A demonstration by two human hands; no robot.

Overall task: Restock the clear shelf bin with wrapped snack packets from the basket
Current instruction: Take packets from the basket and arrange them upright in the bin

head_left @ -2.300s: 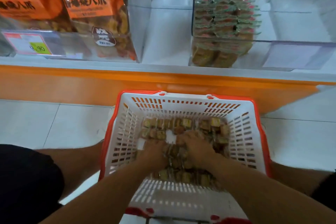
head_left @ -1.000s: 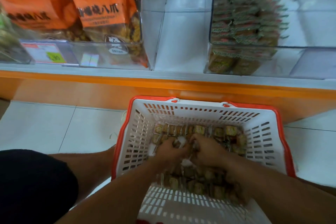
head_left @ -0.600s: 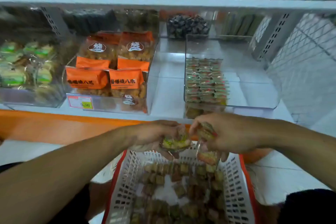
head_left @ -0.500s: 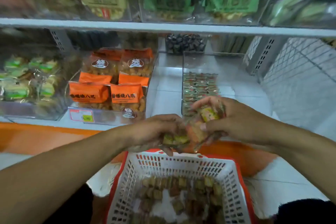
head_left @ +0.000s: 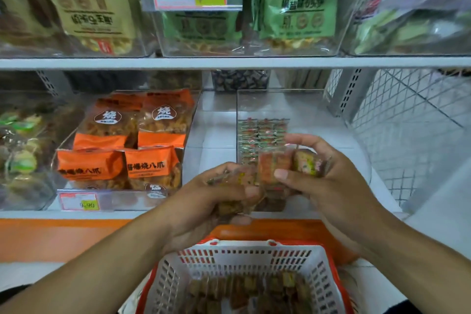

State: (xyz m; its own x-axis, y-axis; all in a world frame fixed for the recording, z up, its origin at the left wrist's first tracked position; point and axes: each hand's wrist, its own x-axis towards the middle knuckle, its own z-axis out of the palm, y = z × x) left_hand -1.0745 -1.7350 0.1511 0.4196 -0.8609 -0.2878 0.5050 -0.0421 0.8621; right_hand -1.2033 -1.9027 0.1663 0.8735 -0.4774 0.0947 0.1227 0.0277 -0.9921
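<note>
At the centre of the frame a cluster of wrapped snack packets [head_left: 274,168] is held up between both hands. The left hand [head_left: 214,201] is curled round several packets, its fingers wrapped over their lower edges; the right hand [head_left: 323,181] is clasped round the rest, with the thumb pressed across the front wrappers and the fingers spread behind. The two handfuls are touching or very nearly so; exactly where one grip ends and the other begins cannot be told through the blur.

Just behind the hands, at centre right, the clear shelf bin [head_left: 303,109] is seen on the lower shelf. Only its left portion is filled, with neat stacked rows of matching packets [head_left: 262,132]; the right portion and the space above the rows are bare. The held packets are raised to about the bin's front wall but are not yet inside it.

At the bottom centre the basket [head_left: 244,262], white with a red rim, is seen still holding a good layer of packets across its floor.

The task is judged to be at an early-to-middle stage: some stock is placed, one handful is on its way, and much remains in the basket. To the left, orange snack bags [head_left: 122,163] are stocked in a neighbouring bin.
</note>
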